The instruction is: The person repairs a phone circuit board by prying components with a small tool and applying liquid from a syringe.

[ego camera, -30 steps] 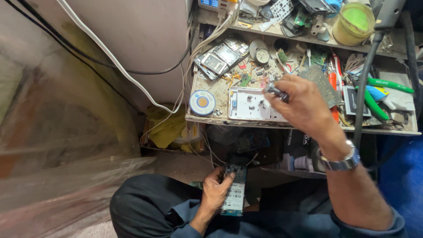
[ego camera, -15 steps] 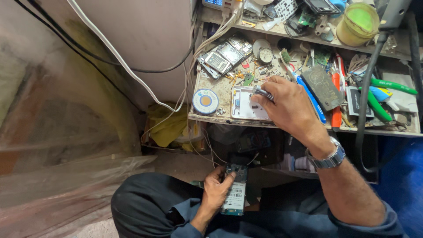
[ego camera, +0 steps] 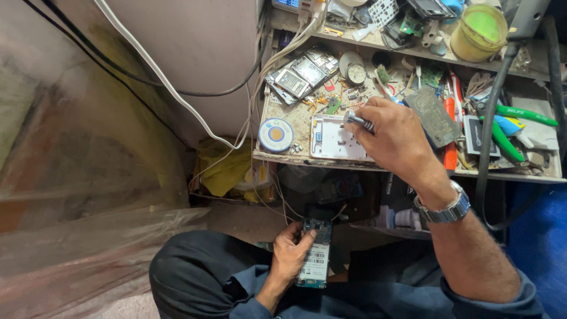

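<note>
Phone board (ego camera: 315, 254) sits low in the lap, gripped by the left hand (ego camera: 289, 255). Up at the worktop (ego camera: 295, 127), the right hand (ego camera: 394, 139) holds a small metal tool (ego camera: 358, 121), well apart.

A low, dusty workbench (ego camera: 277, 155) carries a thick clutter of parts. On it lie a round spool of solder wire (ego camera: 276, 134), a white phone cover (ego camera: 333, 139), several opened phones (ego camera: 298, 75), a small round dial (ego camera: 357, 74), a dark flat panel (ego camera: 433, 115) and green-handled pliers (ego camera: 515, 127). A narrower shelf (ego camera: 384, 40) above holds a yellow-green tub (ego camera: 479, 32).
</note>
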